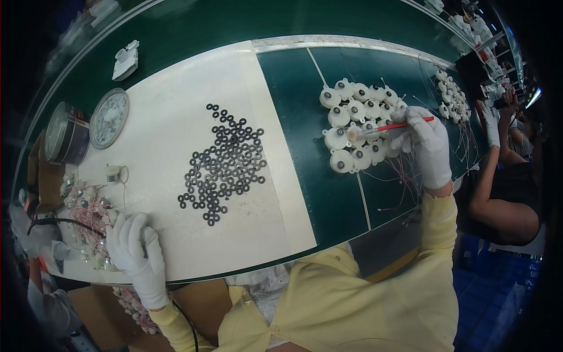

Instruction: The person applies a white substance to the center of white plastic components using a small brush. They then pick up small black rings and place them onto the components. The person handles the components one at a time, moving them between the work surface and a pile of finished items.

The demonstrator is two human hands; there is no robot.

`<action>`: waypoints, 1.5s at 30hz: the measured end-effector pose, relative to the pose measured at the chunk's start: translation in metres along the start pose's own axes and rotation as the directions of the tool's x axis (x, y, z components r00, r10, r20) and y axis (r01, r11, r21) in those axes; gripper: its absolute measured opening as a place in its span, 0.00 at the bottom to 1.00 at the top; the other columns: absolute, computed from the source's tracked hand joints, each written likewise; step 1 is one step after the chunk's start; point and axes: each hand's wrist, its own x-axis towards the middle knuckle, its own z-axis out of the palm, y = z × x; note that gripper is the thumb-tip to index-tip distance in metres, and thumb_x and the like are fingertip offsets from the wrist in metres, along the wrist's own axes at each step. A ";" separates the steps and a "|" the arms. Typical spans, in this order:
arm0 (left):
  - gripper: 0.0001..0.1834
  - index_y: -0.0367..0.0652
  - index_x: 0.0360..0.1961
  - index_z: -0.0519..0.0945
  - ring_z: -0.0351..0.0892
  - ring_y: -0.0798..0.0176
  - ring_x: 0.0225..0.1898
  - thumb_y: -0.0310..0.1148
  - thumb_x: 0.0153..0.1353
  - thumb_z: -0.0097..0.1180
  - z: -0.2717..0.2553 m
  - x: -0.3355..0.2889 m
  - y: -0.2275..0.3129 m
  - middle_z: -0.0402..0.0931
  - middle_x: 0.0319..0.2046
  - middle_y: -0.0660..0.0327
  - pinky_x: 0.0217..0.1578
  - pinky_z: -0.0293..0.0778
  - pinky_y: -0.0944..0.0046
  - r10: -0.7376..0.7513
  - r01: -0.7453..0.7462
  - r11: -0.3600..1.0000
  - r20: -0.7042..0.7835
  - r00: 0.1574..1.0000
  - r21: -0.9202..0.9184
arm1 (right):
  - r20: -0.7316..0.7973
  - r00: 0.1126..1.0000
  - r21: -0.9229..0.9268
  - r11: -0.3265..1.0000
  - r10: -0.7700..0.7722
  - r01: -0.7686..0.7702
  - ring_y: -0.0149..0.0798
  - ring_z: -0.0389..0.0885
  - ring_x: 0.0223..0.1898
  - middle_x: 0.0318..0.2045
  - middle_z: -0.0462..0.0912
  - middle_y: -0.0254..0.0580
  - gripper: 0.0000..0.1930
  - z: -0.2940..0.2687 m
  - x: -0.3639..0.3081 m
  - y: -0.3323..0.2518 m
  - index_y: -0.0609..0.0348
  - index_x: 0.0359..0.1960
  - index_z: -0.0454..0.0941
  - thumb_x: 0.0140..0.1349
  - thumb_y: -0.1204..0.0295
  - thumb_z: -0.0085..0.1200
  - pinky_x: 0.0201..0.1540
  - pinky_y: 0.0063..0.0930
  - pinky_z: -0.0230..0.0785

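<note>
The gloved right fingers (414, 117) grip a red-handled brush (392, 126), its bristles (354, 134) at the white round parts (355, 111) left of them. A black cable (58, 220) reaches the left fingers (122, 230), with pink-wired parts (88, 203) just beside them; black rings (234, 140) lie between both hands' fingers.

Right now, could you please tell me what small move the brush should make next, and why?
Perhaps a small leftward dab onto the white round part beside the bristles: the right hand holds the brush by its red handle, its tip reaching that part's edge, though contact is unclear.
</note>
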 end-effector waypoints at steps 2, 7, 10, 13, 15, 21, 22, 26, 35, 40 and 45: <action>0.16 0.43 0.53 0.81 0.78 0.44 0.58 0.27 0.63 0.60 -0.001 0.000 0.001 0.82 0.49 0.56 0.66 0.63 0.38 -0.005 0.005 1.000 0.000 1.000 -0.014 | -0.002 1.000 -0.008 1.000 -0.016 0.016 0.28 0.83 0.24 0.33 0.89 0.48 0.17 -0.007 -0.001 0.003 0.70 0.48 0.82 0.77 0.65 0.48 0.26 0.15 0.65; 0.16 0.44 0.53 0.81 0.78 0.44 0.58 0.27 0.63 0.60 -0.001 0.000 0.002 0.82 0.49 0.56 0.66 0.64 0.38 -0.007 0.007 1.000 -0.006 1.000 -0.003 | -0.086 0.995 0.022 0.999 -0.044 0.047 0.27 0.83 0.27 0.34 0.89 0.47 0.18 -0.013 0.004 0.000 0.69 0.50 0.81 0.77 0.64 0.47 0.29 0.16 0.65; 0.16 0.44 0.53 0.81 0.78 0.44 0.57 0.27 0.63 0.60 -0.001 0.000 0.002 0.82 0.49 0.56 0.66 0.64 0.38 -0.004 0.004 1.000 -0.007 1.000 0.001 | -0.096 0.993 0.021 0.997 -0.070 0.073 0.27 0.83 0.29 0.37 0.89 0.46 0.18 -0.004 0.010 -0.002 0.67 0.51 0.81 0.78 0.63 0.48 0.30 0.16 0.65; 0.16 0.44 0.53 0.81 0.78 0.44 0.57 0.27 0.63 0.60 0.000 0.001 0.002 0.82 0.49 0.56 0.66 0.64 0.38 0.000 0.000 1.000 -0.015 1.000 0.006 | -0.094 0.992 -0.019 0.996 -0.084 0.083 0.26 0.84 0.31 0.39 0.89 0.45 0.18 0.002 0.013 -0.001 0.67 0.52 0.81 0.78 0.63 0.48 0.32 0.16 0.66; 0.16 0.44 0.53 0.81 0.78 0.44 0.58 0.27 0.63 0.61 -0.001 0.001 0.002 0.82 0.49 0.56 0.66 0.64 0.38 0.001 0.000 1.000 -0.019 1.000 0.009 | -0.088 0.992 -0.036 0.996 -0.088 0.085 0.26 0.84 0.32 0.40 0.89 0.45 0.17 0.003 0.015 0.001 0.67 0.53 0.81 0.78 0.63 0.49 0.33 0.16 0.67; 0.17 0.44 0.53 0.81 0.77 0.44 0.58 0.27 0.63 0.61 -0.001 0.000 0.002 0.82 0.49 0.56 0.66 0.64 0.38 -0.005 0.005 1.000 -0.003 1.000 0.000 | -0.066 0.993 -0.045 0.995 -0.097 0.094 0.26 0.84 0.33 0.41 0.89 0.45 0.17 0.002 0.012 0.004 0.67 0.54 0.80 0.78 0.64 0.48 0.35 0.17 0.68; 0.17 0.44 0.53 0.81 0.77 0.44 0.58 0.27 0.63 0.61 -0.001 0.000 0.002 0.82 0.49 0.56 0.66 0.64 0.38 -0.005 0.005 1.000 -0.002 1.000 0.001 | -0.056 0.993 -0.057 0.994 -0.099 0.096 0.26 0.83 0.33 0.40 0.89 0.45 0.17 0.002 0.010 0.003 0.67 0.54 0.80 0.78 0.64 0.48 0.36 0.17 0.68; 0.16 0.43 0.53 0.81 0.78 0.44 0.58 0.27 0.63 0.60 -0.001 0.001 0.002 0.82 0.49 0.56 0.66 0.64 0.38 -0.008 0.008 1.000 -0.001 1.000 -0.009 | 0.041 0.985 -0.095 0.981 -0.168 0.171 0.27 0.85 0.37 0.48 0.88 0.44 0.16 -0.007 0.010 0.008 0.66 0.55 0.80 0.78 0.66 0.49 0.37 0.19 0.70; 0.15 0.42 0.52 0.81 0.78 0.43 0.57 0.26 0.62 0.60 -0.002 0.002 0.004 0.82 0.48 0.56 0.65 0.64 0.39 -0.006 0.006 1.000 -0.006 1.000 -0.009 | 0.261 0.944 -0.131 0.961 -0.204 0.243 0.29 0.83 0.45 0.45 0.87 0.42 0.14 -0.011 0.000 -0.003 0.66 0.53 0.82 0.75 0.71 0.48 0.47 0.21 0.72; 0.15 0.42 0.52 0.81 0.78 0.43 0.57 0.26 0.63 0.60 -0.002 0.002 0.004 0.82 0.48 0.56 0.65 0.64 0.39 -0.006 0.006 1.000 -0.005 1.000 -0.004 | 0.307 0.922 -0.180 0.937 -0.236 0.299 0.34 0.83 0.48 0.48 0.86 0.44 0.15 -0.018 -0.003 -0.002 0.67 0.52 0.83 0.69 0.75 0.49 0.53 0.26 0.73; 0.16 0.42 0.52 0.81 0.77 0.44 0.58 0.26 0.63 0.60 -0.002 0.001 0.003 0.82 0.49 0.56 0.65 0.64 0.39 -0.006 0.006 1.000 0.001 1.000 0.001 | 0.299 0.923 -0.160 0.941 -0.242 0.298 0.35 0.83 0.48 0.50 0.85 0.45 0.15 -0.022 -0.005 0.000 0.66 0.51 0.83 0.68 0.76 0.48 0.54 0.27 0.73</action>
